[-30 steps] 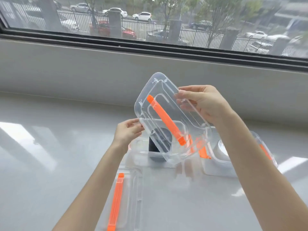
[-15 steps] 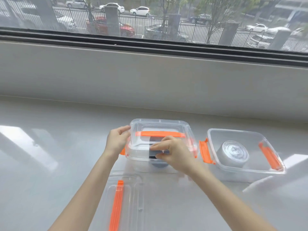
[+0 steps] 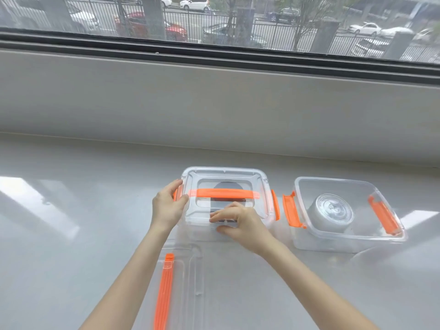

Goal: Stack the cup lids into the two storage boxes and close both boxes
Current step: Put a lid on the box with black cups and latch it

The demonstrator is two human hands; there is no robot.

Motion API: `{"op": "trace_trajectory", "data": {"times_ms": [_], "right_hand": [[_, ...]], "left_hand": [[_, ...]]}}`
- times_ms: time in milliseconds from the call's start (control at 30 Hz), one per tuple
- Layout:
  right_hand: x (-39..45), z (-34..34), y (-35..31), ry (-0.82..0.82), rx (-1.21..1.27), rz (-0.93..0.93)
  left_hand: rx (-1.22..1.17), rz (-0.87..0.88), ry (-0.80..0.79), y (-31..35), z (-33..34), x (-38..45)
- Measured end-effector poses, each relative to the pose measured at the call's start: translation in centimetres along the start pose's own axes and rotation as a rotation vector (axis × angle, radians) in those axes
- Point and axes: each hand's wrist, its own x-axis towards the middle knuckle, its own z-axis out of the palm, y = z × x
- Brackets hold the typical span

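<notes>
A clear storage box (image 3: 264, 186) with an orange handle sits in the middle, its cover lying flat on top; a dark stack of cup lids (image 3: 228, 188) shows through it. My left hand (image 3: 167, 206) grips the box's left edge over the orange latch. My right hand (image 3: 238, 221) presses on the cover's near edge. To the right stands a second clear box (image 3: 333, 184), uncovered, with a stack of clear cup lids (image 3: 332, 214) inside and orange latches hanging out on both sides. Its loose cover (image 3: 188, 287) with an orange handle lies on the counter in front of me.
The grey glossy counter (image 3: 71, 234) runs to a low wall under a window (image 3: 214, 20) behind the boxes. Bright reflections lie on the counter at left and right.
The cover, held tilted in the air by both hands a second ago, now lies flat on the middle box. My left hand has moved to the box's left side, my right to the near edge.
</notes>
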Motion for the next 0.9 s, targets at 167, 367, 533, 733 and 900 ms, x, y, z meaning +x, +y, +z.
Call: {"op": "trace_trajectory", "data": {"times_ms": [167,367,533,733,900], "right_hand": [[0.7,-2.9,0.9,0.459,0.008,0.119],[0.5,-3.9,3.5,0.484,0.039,0.514],[0.5,-3.5,3.9,0.511,0.269,0.584],[0.4,-3.7,4.1,0.518,0.327,0.606],[0.4,-3.9,4.2,0.521,0.399,0.594]], "left_hand": [[-0.007,-0.061,0.050,-0.4,-0.1,0.0],[-0.367,-0.456,-0.177,-0.9,-1.5,0.9],[-0.218,-0.248,0.022,-0.6,-1.2,0.6],[0.165,0.033,0.083,0.1,-0.4,0.2],[0.342,0.132,0.091,0.1,0.0,0.3]]}}
